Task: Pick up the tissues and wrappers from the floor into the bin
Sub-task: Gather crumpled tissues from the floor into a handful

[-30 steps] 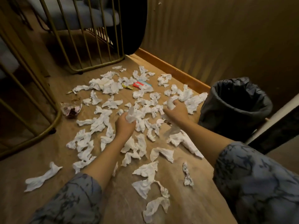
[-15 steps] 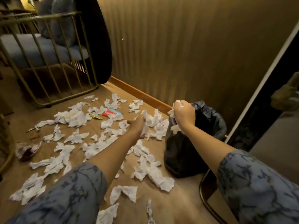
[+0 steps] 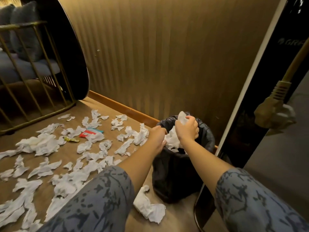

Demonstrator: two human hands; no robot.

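Note:
A bin [image 3: 175, 173] lined with a black bag stands on the floor by the wall. My right hand [image 3: 187, 129] is over its opening, shut on a wad of white tissues [image 3: 182, 117]. My left hand [image 3: 157, 134] is at the bin's left rim, curled around more tissues [image 3: 172, 139] that hang into the opening. Several crumpled tissues [image 3: 45, 144] lie scattered over the floor to the left. Among them are a red wrapper [image 3: 90, 132] and a small yellow wrapper [image 3: 71, 139]. One tissue [image 3: 148, 208] lies at the bin's base.
A gold metal-framed chair [image 3: 33, 91] with grey cushions stands at the far left, next to a dark round panel [image 3: 66, 47]. A ribbed wall with a wooden baseboard [image 3: 123, 108] runs behind. A tall black appliance [image 3: 267, 81] and a hanging plug [image 3: 274, 111] are at the right.
Both hands lifted off the floor with tissues and moved right to the bin. The right hand now sits over the opening, the left has reached the rim. My view turned right.

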